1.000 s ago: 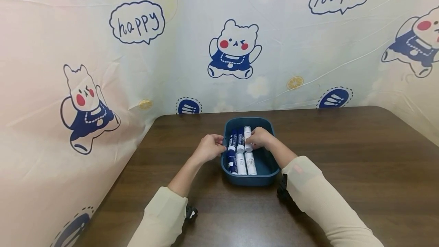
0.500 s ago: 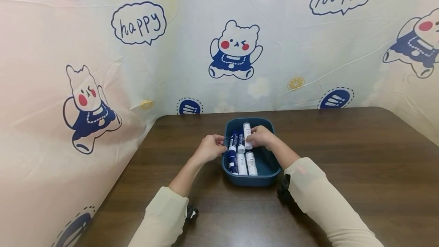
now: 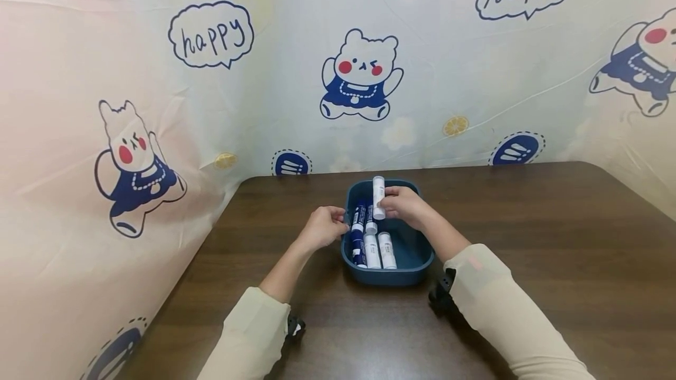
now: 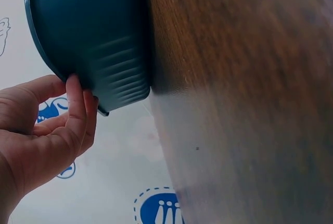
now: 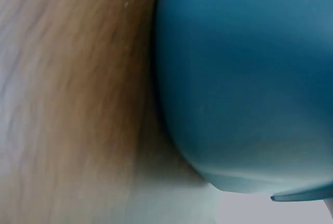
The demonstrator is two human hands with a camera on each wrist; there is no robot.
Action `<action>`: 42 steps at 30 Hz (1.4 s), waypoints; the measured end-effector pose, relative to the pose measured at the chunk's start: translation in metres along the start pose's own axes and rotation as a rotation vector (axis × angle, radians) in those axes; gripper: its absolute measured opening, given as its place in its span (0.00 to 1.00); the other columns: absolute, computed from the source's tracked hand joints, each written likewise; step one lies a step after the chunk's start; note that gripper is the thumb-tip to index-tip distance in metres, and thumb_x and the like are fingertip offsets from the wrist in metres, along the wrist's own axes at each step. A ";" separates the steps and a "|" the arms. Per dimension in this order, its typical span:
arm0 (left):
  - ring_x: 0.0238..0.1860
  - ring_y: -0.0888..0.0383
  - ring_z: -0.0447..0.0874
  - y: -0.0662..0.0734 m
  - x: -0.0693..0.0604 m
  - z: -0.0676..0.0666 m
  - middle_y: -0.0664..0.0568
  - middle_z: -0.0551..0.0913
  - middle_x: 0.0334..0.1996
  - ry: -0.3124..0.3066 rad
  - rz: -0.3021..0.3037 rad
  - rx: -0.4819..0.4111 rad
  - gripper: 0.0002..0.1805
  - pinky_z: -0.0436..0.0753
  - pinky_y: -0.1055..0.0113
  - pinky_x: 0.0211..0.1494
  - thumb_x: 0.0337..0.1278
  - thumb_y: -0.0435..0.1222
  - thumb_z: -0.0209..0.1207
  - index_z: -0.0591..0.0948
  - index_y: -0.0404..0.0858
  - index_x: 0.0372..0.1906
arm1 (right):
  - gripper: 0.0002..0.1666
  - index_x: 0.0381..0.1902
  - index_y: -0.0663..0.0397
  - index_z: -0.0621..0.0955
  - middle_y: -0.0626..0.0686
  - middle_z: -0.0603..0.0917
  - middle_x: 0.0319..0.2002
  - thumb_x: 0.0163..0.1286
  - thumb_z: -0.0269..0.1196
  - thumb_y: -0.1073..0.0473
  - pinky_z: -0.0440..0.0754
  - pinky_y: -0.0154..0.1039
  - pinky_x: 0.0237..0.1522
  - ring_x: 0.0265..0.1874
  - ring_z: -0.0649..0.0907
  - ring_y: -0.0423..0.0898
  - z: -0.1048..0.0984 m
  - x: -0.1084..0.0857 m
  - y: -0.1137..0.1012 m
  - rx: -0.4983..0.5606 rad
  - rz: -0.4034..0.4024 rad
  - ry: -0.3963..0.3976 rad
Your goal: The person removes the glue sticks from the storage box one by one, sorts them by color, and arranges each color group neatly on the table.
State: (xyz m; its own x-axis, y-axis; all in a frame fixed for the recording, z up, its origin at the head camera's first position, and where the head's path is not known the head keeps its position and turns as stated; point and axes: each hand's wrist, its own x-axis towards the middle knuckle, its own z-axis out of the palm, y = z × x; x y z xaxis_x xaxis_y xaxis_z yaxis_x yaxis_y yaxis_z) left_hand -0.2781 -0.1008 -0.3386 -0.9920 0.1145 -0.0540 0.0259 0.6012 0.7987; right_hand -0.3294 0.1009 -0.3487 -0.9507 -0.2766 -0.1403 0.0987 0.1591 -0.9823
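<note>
A blue bin (image 3: 388,277) stands on the table with several white and dark-blue cylinders inside, among them a white one (image 3: 387,251) near its front. Above the bin's back part, my right hand (image 3: 409,207) pinches a white cylinder (image 3: 378,197), held nearly upright in the head view. My left hand (image 3: 323,228) is at the bin's left rim; in the left wrist view the fingers of that hand (image 4: 54,125) pinch the rim of the bin (image 4: 88,31). The right wrist view shows the bin's outer wall (image 5: 244,88), with almost none of the hand.
The brown wooden table (image 3: 528,251) extends on both sides of the bin and in front of it. A pale curtain (image 3: 296,75) printed with cartoon bears hangs behind the table and along its left side.
My right hand has lifted the white cylinder up from among the others, out of the bin's back part. The left hand stays at the rim.
</note>
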 end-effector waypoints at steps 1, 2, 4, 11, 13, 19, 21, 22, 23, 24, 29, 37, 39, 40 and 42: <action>0.34 0.52 0.79 0.000 0.000 0.000 0.42 0.77 0.40 0.002 0.001 0.001 0.21 0.82 0.63 0.39 0.56 0.27 0.58 0.73 0.28 0.56 | 0.33 0.66 0.67 0.58 0.66 0.69 0.57 0.65 0.55 0.67 0.74 0.46 0.53 0.50 0.75 0.56 -0.001 0.000 0.000 0.016 -0.007 -0.006; 0.34 0.52 0.79 0.000 0.000 -0.001 0.42 0.77 0.40 0.003 0.003 0.003 0.21 0.82 0.63 0.39 0.56 0.27 0.58 0.73 0.28 0.56 | 0.34 0.66 0.67 0.58 0.67 0.69 0.57 0.65 0.55 0.67 0.74 0.46 0.53 0.50 0.75 0.56 -0.001 0.000 -0.001 0.036 -0.011 -0.011; 0.34 0.52 0.79 -0.001 0.001 -0.001 0.42 0.77 0.40 0.006 0.004 0.005 0.21 0.82 0.63 0.39 0.55 0.27 0.58 0.73 0.28 0.56 | 0.34 0.67 0.67 0.57 0.66 0.69 0.58 0.65 0.56 0.67 0.73 0.46 0.54 0.49 0.75 0.56 -0.003 0.000 -0.001 0.062 -0.015 -0.017; 0.33 0.53 0.79 -0.002 0.001 0.000 0.42 0.77 0.40 0.005 0.013 0.000 0.21 0.83 0.63 0.39 0.55 0.27 0.58 0.73 0.28 0.56 | 0.36 0.67 0.69 0.55 0.68 0.66 0.59 0.64 0.55 0.69 0.71 0.48 0.57 0.50 0.73 0.56 -0.009 -0.005 -0.006 0.148 -0.051 -0.027; 0.33 0.53 0.79 -0.002 0.001 0.000 0.42 0.77 0.40 0.006 0.019 0.002 0.21 0.83 0.63 0.38 0.55 0.27 0.58 0.73 0.27 0.56 | 0.36 0.67 0.69 0.55 0.68 0.66 0.59 0.64 0.55 0.69 0.70 0.48 0.57 0.50 0.73 0.56 -0.012 -0.007 -0.008 0.153 -0.065 -0.024; 0.33 0.53 0.79 -0.001 0.001 0.000 0.42 0.78 0.40 0.001 0.022 0.002 0.21 0.83 0.64 0.38 0.55 0.28 0.58 0.73 0.27 0.55 | 0.36 0.67 0.68 0.54 0.68 0.64 0.60 0.65 0.54 0.69 0.68 0.49 0.59 0.51 0.71 0.57 -0.026 -0.011 -0.012 0.130 -0.086 -0.015; 0.33 0.53 0.79 -0.001 0.001 0.000 0.42 0.78 0.40 -0.001 0.020 0.003 0.21 0.83 0.64 0.38 0.55 0.28 0.58 0.73 0.27 0.56 | 0.36 0.68 0.68 0.54 0.68 0.63 0.60 0.65 0.54 0.68 0.68 0.49 0.59 0.52 0.70 0.58 -0.033 -0.012 -0.013 0.116 -0.085 -0.010; 0.33 0.53 0.79 -0.001 0.001 0.000 0.42 0.78 0.40 -0.001 0.021 0.003 0.21 0.83 0.64 0.38 0.55 0.28 0.58 0.74 0.28 0.55 | 0.36 0.68 0.68 0.54 0.67 0.63 0.60 0.65 0.55 0.68 0.68 0.49 0.59 0.52 0.70 0.58 -0.036 -0.012 -0.013 0.107 -0.080 -0.004; 0.33 0.53 0.79 -0.001 0.001 0.000 0.42 0.78 0.40 -0.001 0.022 0.005 0.21 0.83 0.64 0.38 0.55 0.28 0.58 0.73 0.27 0.55 | 0.36 0.68 0.67 0.54 0.67 0.63 0.60 0.65 0.55 0.68 0.68 0.49 0.59 0.52 0.70 0.58 -0.039 -0.013 -0.014 0.098 -0.076 0.004; 0.33 0.53 0.79 -0.001 0.001 0.000 0.42 0.78 0.40 0.000 0.021 0.006 0.21 0.83 0.64 0.38 0.55 0.28 0.58 0.73 0.28 0.56 | 0.36 0.68 0.67 0.54 0.67 0.63 0.61 0.65 0.55 0.68 0.68 0.49 0.59 0.52 0.70 0.58 -0.042 -0.013 -0.014 0.085 -0.076 0.008; 0.33 0.53 0.79 -0.001 0.000 -0.001 0.42 0.77 0.40 -0.002 0.015 0.001 0.21 0.83 0.63 0.38 0.56 0.28 0.58 0.73 0.27 0.56 | 0.38 0.68 0.68 0.52 0.68 0.61 0.62 0.65 0.55 0.68 0.67 0.49 0.60 0.53 0.68 0.58 -0.057 -0.016 -0.017 0.074 -0.063 0.019; 0.33 0.53 0.80 -0.001 0.000 -0.001 0.42 0.77 0.41 -0.001 0.006 -0.002 0.21 0.82 0.63 0.40 0.56 0.28 0.58 0.73 0.28 0.56 | 0.38 0.69 0.69 0.50 0.70 0.58 0.63 0.66 0.53 0.68 0.64 0.51 0.61 0.55 0.66 0.59 -0.079 -0.024 -0.018 0.061 -0.060 0.024; 0.33 0.53 0.80 -0.001 0.000 -0.001 0.42 0.77 0.41 -0.001 0.008 0.001 0.21 0.82 0.63 0.40 0.56 0.28 0.58 0.73 0.28 0.56 | 0.37 0.69 0.70 0.50 0.70 0.57 0.63 0.66 0.53 0.68 0.64 0.51 0.61 0.55 0.66 0.59 -0.084 -0.027 -0.018 0.054 -0.060 0.025; 0.33 0.53 0.80 -0.001 0.000 -0.001 0.42 0.77 0.41 -0.002 0.010 0.001 0.21 0.82 0.63 0.40 0.56 0.28 0.58 0.73 0.28 0.56 | 0.37 0.69 0.70 0.50 0.70 0.57 0.63 0.66 0.52 0.68 0.64 0.51 0.61 0.54 0.67 0.58 -0.086 -0.028 -0.017 0.051 -0.060 0.024; 0.33 0.53 0.80 -0.001 0.001 -0.001 0.42 0.77 0.41 -0.002 0.016 -0.001 0.21 0.82 0.62 0.40 0.56 0.28 0.58 0.73 0.27 0.56 | 0.37 0.69 0.71 0.49 0.70 0.58 0.62 0.66 0.52 0.68 0.66 0.49 0.60 0.53 0.69 0.56 -0.091 -0.030 -0.016 0.040 -0.060 0.025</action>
State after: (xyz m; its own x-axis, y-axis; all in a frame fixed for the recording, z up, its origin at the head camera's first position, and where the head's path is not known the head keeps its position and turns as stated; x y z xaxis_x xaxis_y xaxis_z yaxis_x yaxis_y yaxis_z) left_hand -0.2788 -0.1023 -0.3390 -0.9911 0.1260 -0.0427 0.0416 0.5986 0.7999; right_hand -0.3294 0.1924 -0.3175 -0.9623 -0.2604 -0.0782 0.0523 0.1049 -0.9931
